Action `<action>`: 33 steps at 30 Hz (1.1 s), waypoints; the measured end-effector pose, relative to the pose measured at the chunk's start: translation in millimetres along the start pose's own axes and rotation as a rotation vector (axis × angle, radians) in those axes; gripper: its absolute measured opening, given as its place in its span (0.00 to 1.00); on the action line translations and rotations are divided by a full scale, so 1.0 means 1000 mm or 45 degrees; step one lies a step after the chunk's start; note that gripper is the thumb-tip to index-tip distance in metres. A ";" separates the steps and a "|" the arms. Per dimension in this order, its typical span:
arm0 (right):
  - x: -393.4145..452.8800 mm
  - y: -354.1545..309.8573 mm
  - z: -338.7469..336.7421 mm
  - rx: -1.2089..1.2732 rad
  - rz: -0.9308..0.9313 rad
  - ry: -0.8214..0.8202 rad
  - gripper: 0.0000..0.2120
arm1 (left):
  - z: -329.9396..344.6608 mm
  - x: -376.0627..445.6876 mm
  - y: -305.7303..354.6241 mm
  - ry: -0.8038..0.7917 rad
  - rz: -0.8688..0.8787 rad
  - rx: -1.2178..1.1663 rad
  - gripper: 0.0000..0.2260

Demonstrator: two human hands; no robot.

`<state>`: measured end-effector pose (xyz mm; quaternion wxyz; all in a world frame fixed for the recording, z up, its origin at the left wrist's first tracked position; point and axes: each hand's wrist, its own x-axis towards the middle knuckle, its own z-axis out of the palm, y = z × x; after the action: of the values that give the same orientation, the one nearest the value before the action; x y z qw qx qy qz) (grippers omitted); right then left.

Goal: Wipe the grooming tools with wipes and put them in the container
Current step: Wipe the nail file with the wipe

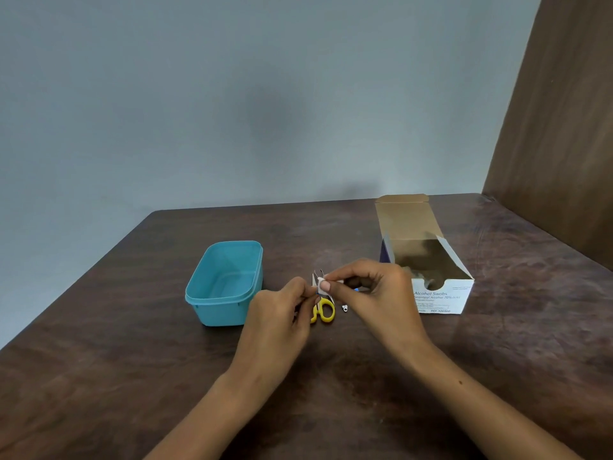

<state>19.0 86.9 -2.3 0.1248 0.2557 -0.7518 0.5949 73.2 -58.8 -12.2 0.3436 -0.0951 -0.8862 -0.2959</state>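
Left hand (282,310) pinches a thin metal tool (314,283) steady so the right hand (371,287), its grip closed on a white wipe (321,286), can rub the tip.

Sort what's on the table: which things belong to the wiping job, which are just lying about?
In the job: teal container, yellow-handled scissors, white wipe, alcohol swabs box, small metal tool, left hand, right hand.
Lying about: nothing else on the table.

Dark wood-grain table (132,327) — grey wall (232,94) behind, brown panel (564,127) at rt, maybe a door.
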 end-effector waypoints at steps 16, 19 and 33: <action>0.009 0.005 -0.012 -0.255 -0.131 0.343 0.01 | 0.000 0.001 0.007 0.050 -0.316 -0.343 0.03; 0.007 0.003 -0.008 -0.215 -0.098 0.300 0.04 | -0.003 0.005 0.012 0.040 -0.602 -0.713 0.01; 0.002 -0.011 -0.001 0.606 0.507 -0.062 0.05 | -0.007 0.008 0.017 -0.022 -0.756 -1.023 0.04</action>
<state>22.9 85.6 8.7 -0.0755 0.1397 -0.6295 0.7606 77.3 -49.3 5.5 0.1733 0.0339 -0.6937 -0.6983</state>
